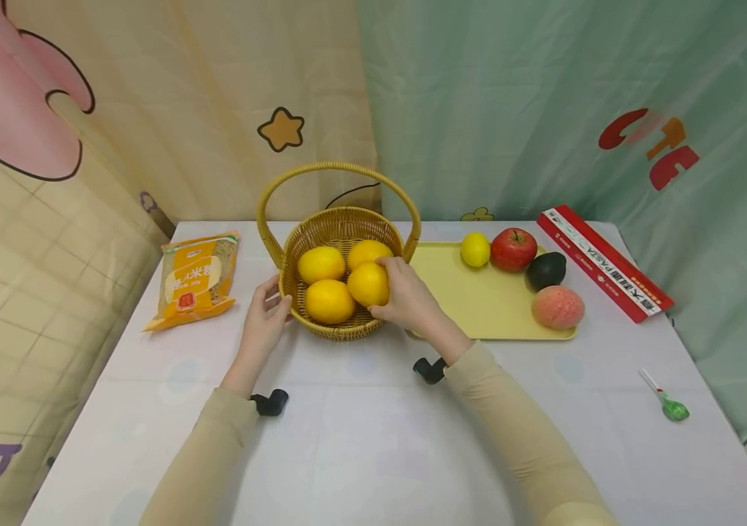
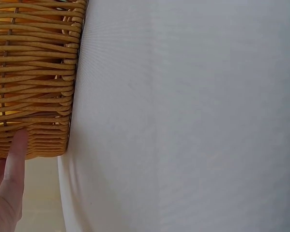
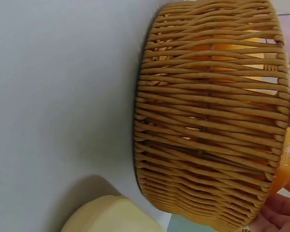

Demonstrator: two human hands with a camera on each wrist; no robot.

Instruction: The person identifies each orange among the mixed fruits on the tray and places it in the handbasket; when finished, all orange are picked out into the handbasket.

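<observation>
A wicker basket (image 1: 345, 332) with a tall arched handle stands at the back of the table, holding several yellow-orange oranges (image 1: 330, 302). My right hand (image 1: 409, 292) reaches over the basket's right rim and grips one orange (image 1: 368, 284) between thumb and fingers. In the right wrist view that orange (image 3: 286, 162) shows just past the rim, with fingers around it. At the basket's left side, my left hand (image 1: 264, 318) holds the rim, thumb at the edge and fingers along the outside. One finger (image 2: 17, 150) lies against the woven wall in the left wrist view.
Right of the basket, a yellow tray (image 1: 479, 321) carries a lemon (image 1: 475, 250), a red apple (image 1: 513, 250), an avocado (image 1: 546, 271) and a pink fruit (image 1: 558, 307). A red pasta box (image 1: 604, 263) lies beyond it, a green lollipop (image 1: 672, 407) nearer. A grain bag (image 1: 194, 280) lies left.
</observation>
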